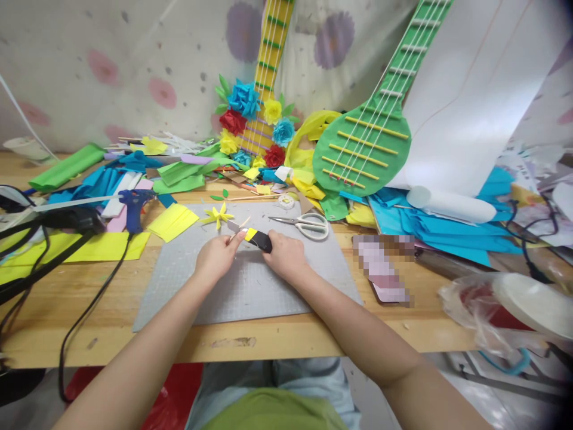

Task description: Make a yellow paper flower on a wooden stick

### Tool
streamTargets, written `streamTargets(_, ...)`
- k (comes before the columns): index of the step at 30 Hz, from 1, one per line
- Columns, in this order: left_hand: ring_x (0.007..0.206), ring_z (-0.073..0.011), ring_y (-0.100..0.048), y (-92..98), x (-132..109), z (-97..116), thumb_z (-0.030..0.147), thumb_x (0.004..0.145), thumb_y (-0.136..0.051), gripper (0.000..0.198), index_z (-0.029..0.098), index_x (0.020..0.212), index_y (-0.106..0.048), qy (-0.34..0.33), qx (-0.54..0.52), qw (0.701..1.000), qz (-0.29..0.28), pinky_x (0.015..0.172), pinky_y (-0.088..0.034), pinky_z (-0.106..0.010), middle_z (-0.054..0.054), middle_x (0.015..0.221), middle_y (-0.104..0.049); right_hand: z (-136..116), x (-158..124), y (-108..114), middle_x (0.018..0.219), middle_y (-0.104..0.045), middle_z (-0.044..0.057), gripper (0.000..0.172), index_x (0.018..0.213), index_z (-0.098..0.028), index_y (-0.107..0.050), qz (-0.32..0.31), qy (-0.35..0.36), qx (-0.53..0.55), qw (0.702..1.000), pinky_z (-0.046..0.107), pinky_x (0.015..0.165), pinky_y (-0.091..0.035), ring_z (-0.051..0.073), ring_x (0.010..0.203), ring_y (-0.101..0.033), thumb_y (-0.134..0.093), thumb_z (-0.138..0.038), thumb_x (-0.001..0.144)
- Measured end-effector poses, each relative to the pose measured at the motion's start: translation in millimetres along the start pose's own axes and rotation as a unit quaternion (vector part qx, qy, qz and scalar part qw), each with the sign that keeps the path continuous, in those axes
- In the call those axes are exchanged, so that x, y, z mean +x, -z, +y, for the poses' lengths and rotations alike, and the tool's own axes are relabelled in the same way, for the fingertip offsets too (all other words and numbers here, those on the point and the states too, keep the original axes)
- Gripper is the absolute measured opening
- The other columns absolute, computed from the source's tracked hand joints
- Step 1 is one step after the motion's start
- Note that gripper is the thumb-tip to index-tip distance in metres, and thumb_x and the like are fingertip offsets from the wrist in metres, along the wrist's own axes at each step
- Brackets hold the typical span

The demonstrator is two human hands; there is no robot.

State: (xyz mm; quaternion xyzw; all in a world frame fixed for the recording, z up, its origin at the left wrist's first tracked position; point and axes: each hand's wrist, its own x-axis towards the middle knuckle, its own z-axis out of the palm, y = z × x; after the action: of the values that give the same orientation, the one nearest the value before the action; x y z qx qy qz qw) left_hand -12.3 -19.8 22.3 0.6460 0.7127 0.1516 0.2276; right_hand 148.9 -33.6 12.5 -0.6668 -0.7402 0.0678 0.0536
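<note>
Over the grey cutting mat [277,292], my right hand [286,254] is wrapped round the black and yellow handle of a utility knife [258,239]. Its blade is out and points left, close above my left fingertips. My left hand [215,258] is closed in a pinch on a thin pale stick [245,222], which sticks up to the right past the blade. Whether the blade touches the stick I cannot tell. Just beyond my left hand lies a yellow paper flower [218,215]. Grey-handled scissors [308,226] rest on the mat to the right.
On the left are a blue glue gun [133,209] with a trailing cord and yellow crepe paper [173,221]. A green paper guitar [362,149] and a yellow one with paper flowers [255,122] lean at the back. A phone [382,275] lies right of the mat.
</note>
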Motion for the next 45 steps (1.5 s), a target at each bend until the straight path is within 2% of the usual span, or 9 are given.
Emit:
streamTargets(6,0.054,-0.0213,-0.053,2.6,1.3,4.8,0.071,0.073,-0.025,0.060,0.021,0.052,-0.049,0.027,0.049,0.998,-0.022,0.048,-0.028,-0.027,-0.006,0.052,-0.055,2.3,1.1,-2.5,0.092,-0.066,0.006,0.025,0.099,-0.021,-0.051,0.000,-0.013,0.002,1.000,0.029,0.066,-0.041,0.021,0.081,-0.062,-0.049,-0.035,0.079)
streamTargets(11,0.064,-0.0261,-0.057,2.4,1.7,-8.9,0.068,0.074,-0.026,0.058,0.020,0.061,-0.058,0.040,0.095,0.993,-0.053,0.052,-0.032,-0.029,-0.009,0.063,-0.061,7.7,2.1,-4.1,0.092,-0.066,0.007,0.026,0.099,-0.020,-0.052,-0.006,-0.031,0.004,1.000,0.030,0.068,-0.041,0.022,0.084,-0.062,-0.047,-0.038,0.080)
streamTargets(16,0.063,-0.0166,-0.052,-3.5,0.2,-16.2,0.048,0.081,-0.031,0.040,0.021,0.082,-0.061,-0.063,-0.105,0.989,-0.082,0.058,-0.035,-0.026,-0.003,0.068,-0.057,12.4,3.0,-3.1,0.095,-0.066,0.005,0.041,0.110,-0.024,-0.049,0.024,-0.031,0.068,0.997,0.030,0.068,-0.041,0.022,0.086,-0.061,-0.042,-0.053,0.081)
streamTargets(19,0.046,-0.0095,-0.036,-3.1,-1.3,-8.8,0.044,0.079,-0.039,0.031,0.018,0.081,-0.056,-0.028,-0.273,0.953,-0.130,0.047,-0.028,-0.021,0.004,0.052,-0.038,17.7,4.6,-2.4,0.099,-0.065,0.004,0.048,0.114,-0.026,-0.049,0.061,-0.029,0.112,0.991,0.030,0.070,-0.041,0.021,0.091,-0.059,-0.038,-0.059,0.081)
streamTargets(21,0.040,-0.0058,-0.026,-0.3,-2.7,-2.1,0.042,0.076,-0.044,0.026,0.017,0.076,-0.051,0.017,-0.359,0.919,-0.160,0.042,-0.020,-0.019,0.007,0.049,-0.028,20.8,5.7,-2.7,0.102,-0.063,0.005,0.042,0.109,-0.023,-0.053,0.090,0.004,0.113,0.990,0.029,0.074,-0.040,0.020,0.094,-0.057,-0.044,-0.053,0.080)
streamTargets(24,0.039,-0.0034,-0.021,4.8,-4.5,5.7,0.037,0.072,-0.050,0.020,0.017,0.074,-0.049,0.053,-0.417,0.890,-0.179,0.040,-0.012,-0.017,0.008,0.050,-0.026,20.4,6.4,-4.0,0.100,-0.062,0.007,0.032,0.102,-0.018,-0.055,0.102,0.059,0.104,0.988,0.028,0.075,-0.039,0.020,0.093,-0.056,-0.050,-0.039,0.078)
streamTargets(28,0.041,-0.0029,-0.022,6.2,-7.3,9.8,0.029,0.064,-0.056,0.017,0.016,0.069,-0.047,0.045,-0.444,0.872,-0.203,0.040,-0.012,-0.017,0.009,0.050,-0.027,11.0,4.5,-4.7,0.093,-0.064,0.005,0.029,0.101,-0.019,-0.051,0.058,0.094,0.082,0.991,0.027,0.066,-0.037,0.019,0.084,-0.058,-0.049,-0.035,0.077)
streamTargets(37,0.048,-0.0083,-0.032,-7.7,-7.2,4.9,0.035,0.067,-0.056,0.020,0.018,0.062,-0.046,-0.051,-0.387,0.914,-0.111,0.045,-0.023,-0.021,0.006,0.046,-0.032,3.8,1.0,-2.3,0.092,-0.065,0.004,0.026,0.099,-0.022,-0.050,0.010,0.090,0.024,0.996,0.026,0.063,-0.035,0.019,0.081,-0.060,-0.048,-0.038,0.078)
streamTargets(45,0.050,-0.0104,-0.037,-14.7,-3.9,7.5,0.037,0.073,-0.051,0.023,0.017,0.061,-0.050,-0.061,-0.305,0.949,-0.051,0.050,-0.027,-0.023,0.005,0.045,-0.035,0.2,0.3,-3.6,0.093,-0.065,0.005,0.026,0.100,-0.022,-0.048,0.020,0.050,0.001,0.999,0.027,0.065,-0.037,0.020,0.081,-0.060,-0.048,-0.039,0.081)
